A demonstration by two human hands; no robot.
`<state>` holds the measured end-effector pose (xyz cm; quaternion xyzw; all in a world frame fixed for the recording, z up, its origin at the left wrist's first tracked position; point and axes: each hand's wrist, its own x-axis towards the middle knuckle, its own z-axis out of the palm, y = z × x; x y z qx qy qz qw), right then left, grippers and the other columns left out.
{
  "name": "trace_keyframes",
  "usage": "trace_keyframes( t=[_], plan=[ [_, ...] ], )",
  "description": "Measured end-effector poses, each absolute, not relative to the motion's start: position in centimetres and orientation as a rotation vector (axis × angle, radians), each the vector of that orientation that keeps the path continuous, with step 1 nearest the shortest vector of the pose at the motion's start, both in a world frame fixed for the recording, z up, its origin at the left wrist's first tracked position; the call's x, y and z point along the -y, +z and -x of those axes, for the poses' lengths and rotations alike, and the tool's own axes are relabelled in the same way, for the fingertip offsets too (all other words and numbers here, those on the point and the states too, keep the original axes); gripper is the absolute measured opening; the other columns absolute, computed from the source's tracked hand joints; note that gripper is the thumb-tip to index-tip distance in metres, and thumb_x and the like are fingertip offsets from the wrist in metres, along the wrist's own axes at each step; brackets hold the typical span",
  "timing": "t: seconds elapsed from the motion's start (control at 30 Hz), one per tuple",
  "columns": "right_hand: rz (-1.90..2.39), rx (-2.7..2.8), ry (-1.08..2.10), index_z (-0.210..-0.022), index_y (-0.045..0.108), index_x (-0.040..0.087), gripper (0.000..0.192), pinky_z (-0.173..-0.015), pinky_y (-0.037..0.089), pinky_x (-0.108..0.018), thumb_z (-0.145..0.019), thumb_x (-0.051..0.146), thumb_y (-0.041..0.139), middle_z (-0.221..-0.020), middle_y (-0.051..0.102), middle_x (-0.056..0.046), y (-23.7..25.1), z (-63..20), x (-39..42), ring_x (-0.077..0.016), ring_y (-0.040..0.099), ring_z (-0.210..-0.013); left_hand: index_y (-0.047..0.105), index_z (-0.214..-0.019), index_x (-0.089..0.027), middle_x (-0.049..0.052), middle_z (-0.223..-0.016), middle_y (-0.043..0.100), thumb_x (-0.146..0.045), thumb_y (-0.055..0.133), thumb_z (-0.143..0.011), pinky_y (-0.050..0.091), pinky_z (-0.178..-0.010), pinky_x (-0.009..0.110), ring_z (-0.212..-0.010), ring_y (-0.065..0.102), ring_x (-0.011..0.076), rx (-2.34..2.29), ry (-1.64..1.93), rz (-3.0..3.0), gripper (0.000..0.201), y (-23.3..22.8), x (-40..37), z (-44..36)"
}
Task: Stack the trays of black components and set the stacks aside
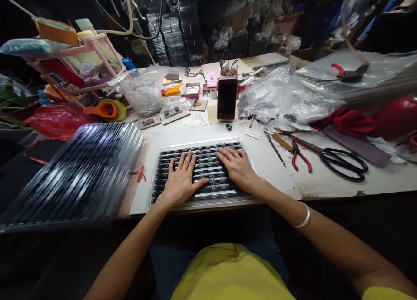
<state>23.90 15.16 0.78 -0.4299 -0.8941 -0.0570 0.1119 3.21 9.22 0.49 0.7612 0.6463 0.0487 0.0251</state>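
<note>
Here both hands, left hand [181,178] and right hand [237,166], lie flat, empty, on the black tray [205,158] near the table edge [342,195].

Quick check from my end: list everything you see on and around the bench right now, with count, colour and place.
Ribbed plastic tray of small dark parts: one, black and clear, bench centre, under both hands.
Stack of similar ribbed trays: one stack, black, left of bench.
Smartphone: one, dark screen, upright behind the tray.
Large scissors: one, black handles, right of tray.
Red-handled pliers: one, beside the scissors.
Clear plastic bags: several, back right and back centre.
Tape dispenser: one, orange and yellow-green, left.
Pink wire rack: one, back left.
Silver bangle: one, right wrist.
Left hand: flat on tray, fingers spread.
Right hand: flat on tray.
</note>
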Motion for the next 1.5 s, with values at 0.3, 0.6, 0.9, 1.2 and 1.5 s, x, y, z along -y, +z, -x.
trace_keyframes(
  t=[0.3, 0.6, 0.9, 1.2, 1.5],
  plan=[
    [1.222, 2.373, -0.247, -0.114, 0.059, 0.013, 0.032, -0.091, 0.029, -0.042, -0.093, 0.025, 0.038, -0.119, 0.06, -0.014, -1.1, -26.3, -15.5, -0.0262, 0.05, -0.112, 0.029, -0.143, -0.023, 0.006, -0.153, 0.02, -0.04, 0.029, -0.094, 0.009, -0.113, 0.049, -0.141, 0.014, 0.0213, -1.85, 0.451, -1.967, 0.052, 0.9, -5.6, 7.5],
    [0.866, 2.791, -0.451, -0.111, 0.059, 0.007, 0.037, -0.084, 0.036, -0.041, -0.085, 0.0, 0.034, -0.111, 0.061, -0.018, 1.0, -24.5, -14.6, -0.0279, 0.052, -0.099, 0.031, -0.14, -0.005, 0.02, -0.149, 0.026, -0.03, 0.024, -0.094, 0.023, -0.111, 0.049, -0.138, 0.025, 0.0272, -2.234, 0.513, -2.049, 0.053, -1.3, -4.4, 4.2],
    [0.761, 3.051, -0.287, -0.085, 0.059, 0.012, 0.026, -0.058, 0.037, -0.03, -0.08, -0.003, 0.039, -0.084, 0.058, -0.011, 3.3, -19.2, -15.9, -0.0203, 0.051, -0.071, 0.027, -0.142, -0.008, 0.019, -0.15, 0.025, -0.044, 0.029, -0.093, 0.025, -0.109, 0.051, -0.138, 0.024, 0.0307, -2.274, 0.491, -2.084, 0.06, -1.6, -4.1, 3.9],
    [0.737, 2.951, -0.065, -0.106, 0.059, 0.013, 0.032, -0.077, 0.044, -0.033, -0.087, 0.004, 0.034, -0.102, 0.062, -0.012, 2.8, -22.7, -16.0, -0.0208, 0.055, -0.091, 0.026, -0.142, -0.007, 0.02, -0.15, 0.023, -0.05, 0.03, -0.092, 0.029, -0.108, 0.05, -0.138, 0.023, 0.0303, -2.192, 0.573, -2.039, 0.067, -1.9, -4.2, 4.4],
    [1.314, 2.507, -0.173, -0.124, 0.052, 0.011, 0.046, -0.085, 0.039, -0.045, -0.084, 0.004, 0.032, -0.131, 0.052, -0.016, -0.2, -26.6, -16.4, -0.0307, 0.045, -0.116, 0.027, -0.143, -0.012, 0.017, -0.152, 0.022, -0.048, 0.039, -0.09, 0.023, -0.111, 0.05, -0.139, 0.021, 0.0294, -2.139, 0.704, -1.981, 0.066, -2.4, -4.2, 4.7]
  ],
)
